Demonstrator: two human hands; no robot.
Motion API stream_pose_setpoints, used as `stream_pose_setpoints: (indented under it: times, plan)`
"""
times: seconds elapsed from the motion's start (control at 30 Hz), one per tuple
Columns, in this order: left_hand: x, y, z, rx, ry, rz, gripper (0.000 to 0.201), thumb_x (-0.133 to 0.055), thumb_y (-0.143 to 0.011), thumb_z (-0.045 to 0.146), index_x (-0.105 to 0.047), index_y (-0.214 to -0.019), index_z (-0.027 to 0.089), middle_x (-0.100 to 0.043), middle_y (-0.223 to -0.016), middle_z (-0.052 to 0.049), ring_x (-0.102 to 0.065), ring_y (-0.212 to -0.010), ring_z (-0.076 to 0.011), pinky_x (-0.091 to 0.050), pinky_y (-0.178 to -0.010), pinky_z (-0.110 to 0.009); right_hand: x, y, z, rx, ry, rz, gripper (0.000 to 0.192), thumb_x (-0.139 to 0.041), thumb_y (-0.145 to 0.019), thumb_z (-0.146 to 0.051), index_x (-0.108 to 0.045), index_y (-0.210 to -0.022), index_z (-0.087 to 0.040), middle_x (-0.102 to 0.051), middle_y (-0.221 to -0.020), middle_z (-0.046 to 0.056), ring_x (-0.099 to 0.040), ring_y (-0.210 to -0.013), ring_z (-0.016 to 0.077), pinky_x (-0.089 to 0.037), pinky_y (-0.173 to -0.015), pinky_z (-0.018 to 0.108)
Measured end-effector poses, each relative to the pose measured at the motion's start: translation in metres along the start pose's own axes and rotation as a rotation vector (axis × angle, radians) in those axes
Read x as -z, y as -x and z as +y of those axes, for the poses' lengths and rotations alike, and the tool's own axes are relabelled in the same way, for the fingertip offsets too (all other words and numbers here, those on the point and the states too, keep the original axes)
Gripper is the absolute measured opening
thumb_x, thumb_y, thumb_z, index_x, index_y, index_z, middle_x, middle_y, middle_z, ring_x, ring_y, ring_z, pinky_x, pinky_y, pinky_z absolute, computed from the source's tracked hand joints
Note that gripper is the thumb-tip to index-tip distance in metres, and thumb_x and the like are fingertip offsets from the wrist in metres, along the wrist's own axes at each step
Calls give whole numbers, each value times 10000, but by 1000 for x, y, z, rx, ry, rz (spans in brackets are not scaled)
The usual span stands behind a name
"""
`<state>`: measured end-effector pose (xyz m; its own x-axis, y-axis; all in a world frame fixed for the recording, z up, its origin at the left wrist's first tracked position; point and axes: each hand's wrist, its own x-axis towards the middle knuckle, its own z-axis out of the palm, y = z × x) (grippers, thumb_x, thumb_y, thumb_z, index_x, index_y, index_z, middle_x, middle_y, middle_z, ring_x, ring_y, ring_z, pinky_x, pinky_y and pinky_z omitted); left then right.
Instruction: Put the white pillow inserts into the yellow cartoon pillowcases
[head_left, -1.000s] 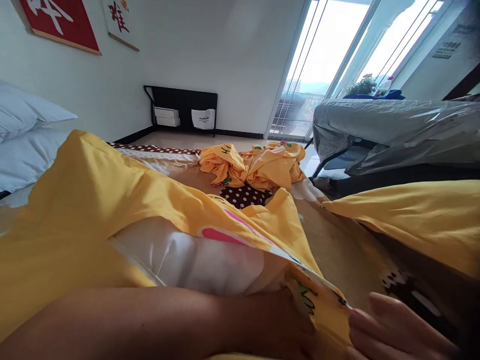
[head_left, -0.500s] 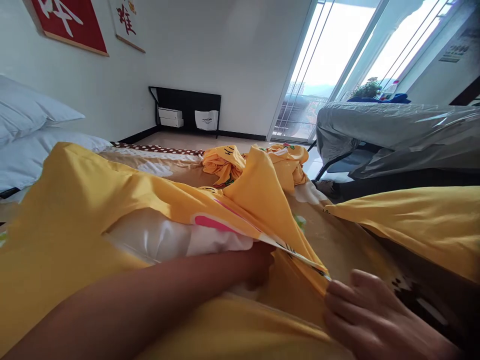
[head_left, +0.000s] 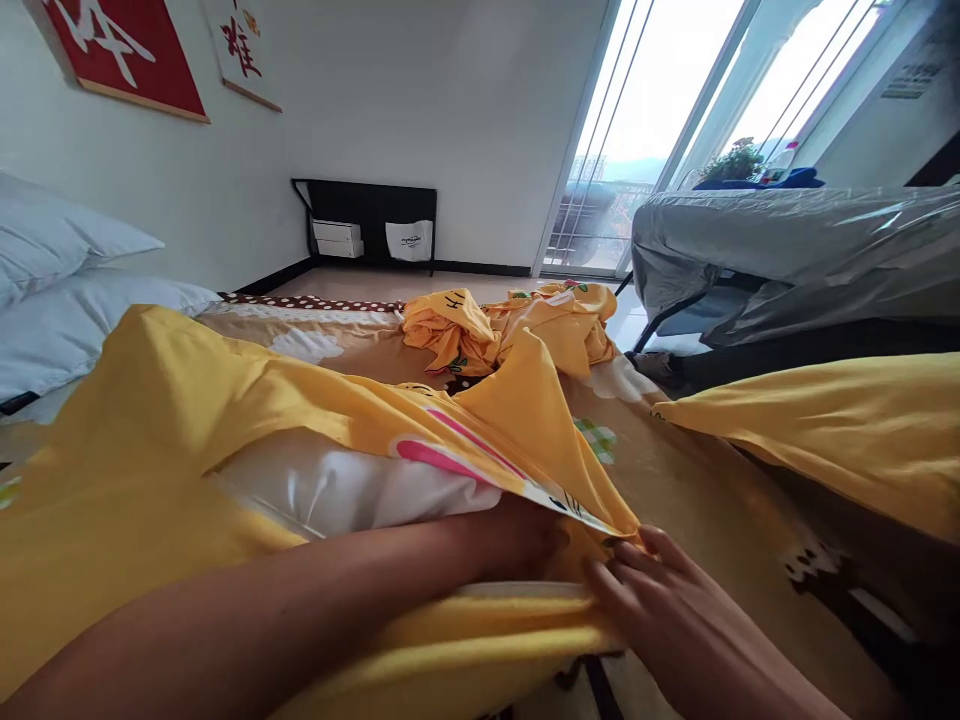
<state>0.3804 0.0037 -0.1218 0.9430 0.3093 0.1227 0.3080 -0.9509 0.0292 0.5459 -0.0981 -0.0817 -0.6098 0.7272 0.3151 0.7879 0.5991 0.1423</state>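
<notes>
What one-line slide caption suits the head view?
Left hand inside a yellow pillowcase beside the white pillow; right hand at its opening.

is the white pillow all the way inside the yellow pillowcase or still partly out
Partly out. The white pillow shows bare through the yellow pillowcase opening, where the left hand reaches in and the right hand holds the edge.

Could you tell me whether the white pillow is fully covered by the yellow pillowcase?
No, part of the white pillow still shows through the open side of the yellow pillowcase.
</notes>
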Motion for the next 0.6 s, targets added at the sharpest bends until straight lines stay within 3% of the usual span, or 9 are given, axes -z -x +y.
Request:
stream_pose_setpoints:
  times: [0.13,0.27,0.37,0.53,0.6]
  plan:
    - [14,11,2,-67,-4,-125,204,-593,-781,189,-650,-960,109,-679,-1042,-96,-604,-1013,-263,-455,-910,-350,-12,1,-1,16,170,-64,194,-595,-661,-31,-578,-619,-221,-616,-606,-7,-585,-698,185,-357,-819,363]
    - [24,20,7,-47,63,-63,546,-641,-753,250,-512,-1248,61,-518,-1352,-168,-439,-1279,-319,-371,-1040,-394,-18,8,-9,-29,289,-115,192,-676,-586,-76,-586,-509,-228,-631,-615,32,-589,-781,237,-386,-834,410]
    - [26,21,9,-20,102,-84,629,-638,-759,214,-435,-1330,42,-438,-1435,-181,-360,-1350,-306,-303,-1098,-381,-19,11,-13,-46,305,-130,177,-699,-564,-76,-621,-519,-228,-639,-613,46,-587,-786,243,-395,-832,418]
    - [19,25,5,-9,196,-53,742,-651,-760,205,-339,-1417,60,-363,-1503,-145,-292,-1401,-272,-231,-1152,-360,-14,10,-11,-48,300,-123,209,-677,-695,-128,-592,-528,-220,-624,-641,50,-586,-837,236,-375,-889,423]
    - [18,26,4,-29,193,-38,685,-633,-770,196,-387,-1399,83,-356,-1513,-126,-270,-1414,-259,-218,-1161,-361,-7,10,-12,-50,318,-109,238,-632,-757,-137,-576,-538,-214,-611,-660,46,-583,-849,227,-374,-895,422]
